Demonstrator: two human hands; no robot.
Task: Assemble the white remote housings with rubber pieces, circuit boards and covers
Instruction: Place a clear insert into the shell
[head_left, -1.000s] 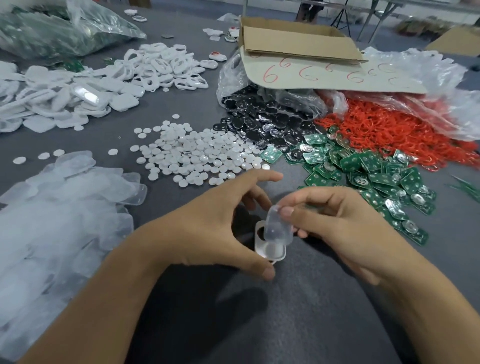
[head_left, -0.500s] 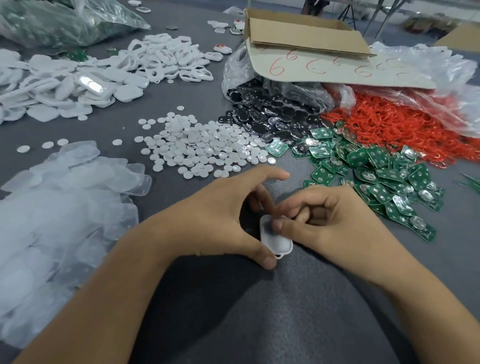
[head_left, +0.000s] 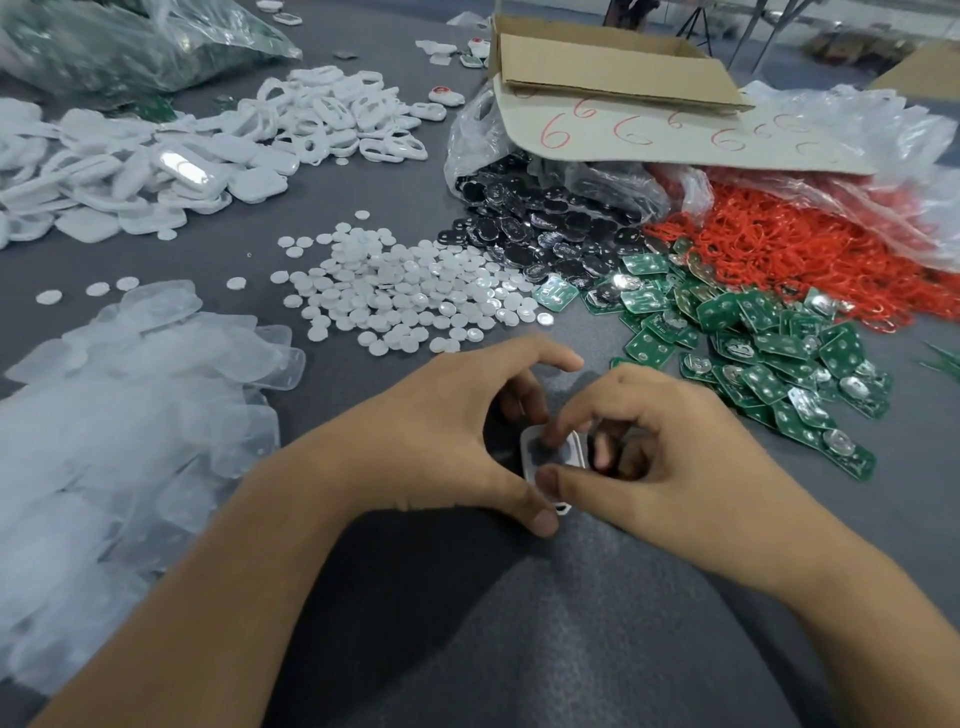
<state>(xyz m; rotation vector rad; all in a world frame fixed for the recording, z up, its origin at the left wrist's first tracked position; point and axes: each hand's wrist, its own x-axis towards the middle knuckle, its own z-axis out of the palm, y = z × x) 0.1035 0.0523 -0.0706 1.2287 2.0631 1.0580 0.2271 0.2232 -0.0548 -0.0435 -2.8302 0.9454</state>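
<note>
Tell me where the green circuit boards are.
In the head view, the circuit boards lie right of centre, just beyond the right hand, between the white discs and the red bands.

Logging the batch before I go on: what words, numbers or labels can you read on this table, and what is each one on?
"6": handwritten in red, repeated several times along the cardboard flap under the box.
green circuit boards: markings too small to read.
white housing at the centre: no text visible.
Nothing else is legible.
</note>
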